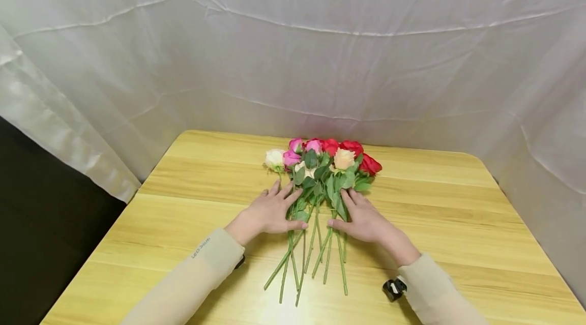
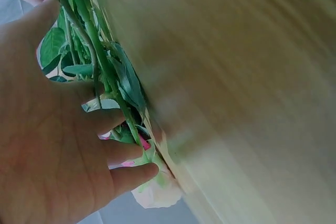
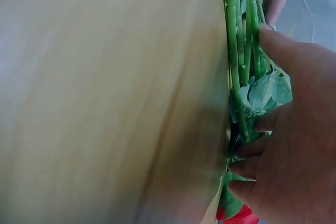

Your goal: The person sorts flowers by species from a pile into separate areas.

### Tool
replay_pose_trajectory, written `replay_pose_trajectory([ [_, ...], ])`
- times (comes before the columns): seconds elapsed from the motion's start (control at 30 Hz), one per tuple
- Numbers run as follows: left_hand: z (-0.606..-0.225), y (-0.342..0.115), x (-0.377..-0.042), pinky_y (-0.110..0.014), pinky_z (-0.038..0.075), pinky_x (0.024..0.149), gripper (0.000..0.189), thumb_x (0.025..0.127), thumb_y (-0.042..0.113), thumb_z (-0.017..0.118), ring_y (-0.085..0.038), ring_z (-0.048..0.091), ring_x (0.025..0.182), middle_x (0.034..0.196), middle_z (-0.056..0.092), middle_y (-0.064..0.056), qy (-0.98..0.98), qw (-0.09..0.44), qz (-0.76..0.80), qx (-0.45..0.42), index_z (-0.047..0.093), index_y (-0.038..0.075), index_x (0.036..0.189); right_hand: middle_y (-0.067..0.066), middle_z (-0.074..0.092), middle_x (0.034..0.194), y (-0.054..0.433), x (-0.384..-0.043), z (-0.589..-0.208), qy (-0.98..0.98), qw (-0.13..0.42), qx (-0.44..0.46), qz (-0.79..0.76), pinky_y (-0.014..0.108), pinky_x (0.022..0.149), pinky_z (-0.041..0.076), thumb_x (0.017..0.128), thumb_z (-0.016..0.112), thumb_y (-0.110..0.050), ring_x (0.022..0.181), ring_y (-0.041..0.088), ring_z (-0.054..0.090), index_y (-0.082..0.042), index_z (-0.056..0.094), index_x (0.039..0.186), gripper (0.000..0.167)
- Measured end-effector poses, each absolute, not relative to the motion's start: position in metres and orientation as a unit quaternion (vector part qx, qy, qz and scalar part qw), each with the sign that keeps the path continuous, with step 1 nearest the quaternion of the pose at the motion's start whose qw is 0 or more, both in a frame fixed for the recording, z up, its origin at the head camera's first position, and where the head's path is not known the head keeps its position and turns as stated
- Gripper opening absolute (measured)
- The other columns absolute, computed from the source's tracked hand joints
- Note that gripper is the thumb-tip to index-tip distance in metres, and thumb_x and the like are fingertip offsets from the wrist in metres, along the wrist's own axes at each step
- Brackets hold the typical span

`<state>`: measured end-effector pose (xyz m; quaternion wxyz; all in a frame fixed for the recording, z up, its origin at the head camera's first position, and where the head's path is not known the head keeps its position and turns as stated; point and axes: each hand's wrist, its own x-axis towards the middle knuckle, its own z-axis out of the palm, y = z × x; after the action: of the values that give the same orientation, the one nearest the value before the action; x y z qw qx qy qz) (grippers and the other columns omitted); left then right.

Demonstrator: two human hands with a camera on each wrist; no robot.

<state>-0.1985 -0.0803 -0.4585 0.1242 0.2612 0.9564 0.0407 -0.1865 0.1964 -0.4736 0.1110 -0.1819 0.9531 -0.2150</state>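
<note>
Several artificial roses lie in a loose bunch on the wooden table, blooms toward the far edge and green stems [image 1: 316, 248] toward me. Among the blooms are a white rose [image 1: 274, 159], a magenta rose [image 1: 291, 157], a peach rose [image 1: 344, 159] and a red rose [image 1: 370, 165]. My left hand [image 1: 273, 210] rests at the left side of the bunch, fingers spread and straight over the stems and leaves. On the right side, my right hand [image 1: 363, 216] touches the leaves and stems with extended fingers. Both thumbs point inward across the stems.
The wooden table [image 1: 448, 203] stretches out on both sides of the bunch. A pale cloth curtain [image 1: 293, 70] hangs behind it and along the sides. A dark area [image 1: 46, 218] shows beyond the left edge. A black wrist device [image 1: 394, 288] sits by the right sleeve.
</note>
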Motion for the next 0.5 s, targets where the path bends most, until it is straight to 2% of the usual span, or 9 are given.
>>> replay_pose_trajectory([
  [0.13,-0.458,-0.085,-0.197,-0.062,0.024,0.124,0.096,0.094,0.08,0.045,-0.048,0.011,0.156,0.174,0.011,-0.007,0.958,0.119,0.041,0.257,0.019,0.024,0.168,0.035,0.014,0.166,0.188,-0.188,-0.472,0.956,0.104,-0.194,-0.192,0.068,0.125,0.014,0.1,0.06,-0.059,0.152,0.056,0.014,0.004,0.02,0.163,0.097],
  [0.5,-0.461,-0.11,-0.196,-0.063,0.019,0.126,0.097,0.096,0.077,0.045,-0.049,0.01,0.156,0.174,-0.001,-0.011,0.961,0.109,0.06,0.249,0.015,0.02,0.168,0.03,0.011,0.168,0.165,-0.197,-0.469,0.958,0.108,-0.222,-0.143,0.06,0.128,0.008,0.101,0.053,-0.066,0.155,0.05,0.007,0.0,0.019,0.164,0.098],
])
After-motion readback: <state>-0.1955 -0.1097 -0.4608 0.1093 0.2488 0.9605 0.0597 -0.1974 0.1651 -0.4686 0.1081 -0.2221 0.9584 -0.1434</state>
